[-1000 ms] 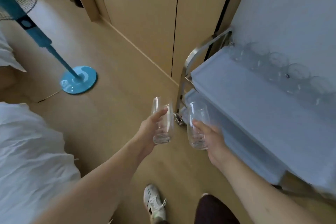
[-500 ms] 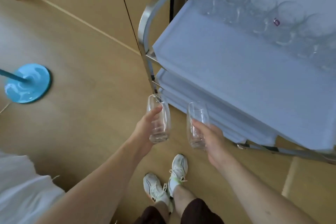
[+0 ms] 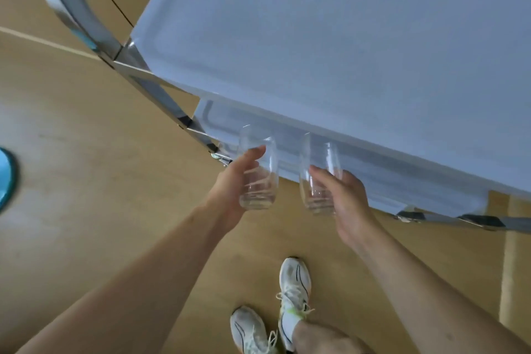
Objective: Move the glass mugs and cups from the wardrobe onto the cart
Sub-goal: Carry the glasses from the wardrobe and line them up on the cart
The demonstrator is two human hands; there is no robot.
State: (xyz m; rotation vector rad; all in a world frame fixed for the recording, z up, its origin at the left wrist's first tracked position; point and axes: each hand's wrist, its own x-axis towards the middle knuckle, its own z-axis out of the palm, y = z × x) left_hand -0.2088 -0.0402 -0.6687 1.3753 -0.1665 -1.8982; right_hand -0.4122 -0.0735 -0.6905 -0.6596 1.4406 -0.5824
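My left hand [image 3: 230, 187] grips a clear glass cup [image 3: 260, 181] round its lower half, and the cup stands upright. My right hand [image 3: 343, 195] holds a second clear glass cup [image 3: 319, 178] the same way, close beside the first. Both cups hang over the floor at the front edge of the cart [image 3: 330, 46], level with its lower shelf [image 3: 373, 169]. The cart's pale blue top tray fills the upper right of the view, and the part of it in view is bare. The wardrobe is out of view.
The cart's shiny metal handle and frame [image 3: 86, 23] curve down on the left, just left of my left hand. Part of a blue round fan base [image 3: 5, 175] lies at the far left. Wooden floor and my white shoes [image 3: 293, 290] are below.
I have stepped closer to the cart, so its top tray now fills the view. The glasses at its back have left the frame. Both hands still hold their cups, now at the lower shelf's edge.
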